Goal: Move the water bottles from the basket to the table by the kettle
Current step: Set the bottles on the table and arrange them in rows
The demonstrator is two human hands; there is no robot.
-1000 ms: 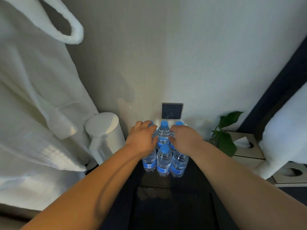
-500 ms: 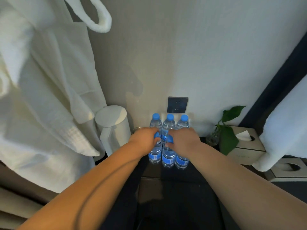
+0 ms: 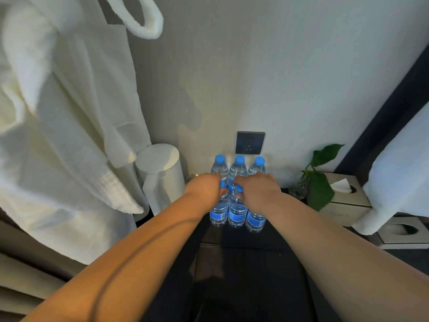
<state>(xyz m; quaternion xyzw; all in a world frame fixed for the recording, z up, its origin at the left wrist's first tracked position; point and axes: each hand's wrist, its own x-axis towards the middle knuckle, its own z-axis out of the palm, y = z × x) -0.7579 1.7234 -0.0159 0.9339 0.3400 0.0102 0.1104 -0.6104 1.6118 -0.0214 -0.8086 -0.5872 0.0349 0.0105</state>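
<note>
Beside kettle, six bottles, water-filled

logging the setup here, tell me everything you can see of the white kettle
The kettle is a plain white cylinder with a flat closed lid and a white handle down its near side; the surface looks smooth and matte. It stands upright on the dark table against the wall, just left of the water bottles. The hanging white robe overlaps its left side. The left hand is close by but does not appear to touch it.
</note>
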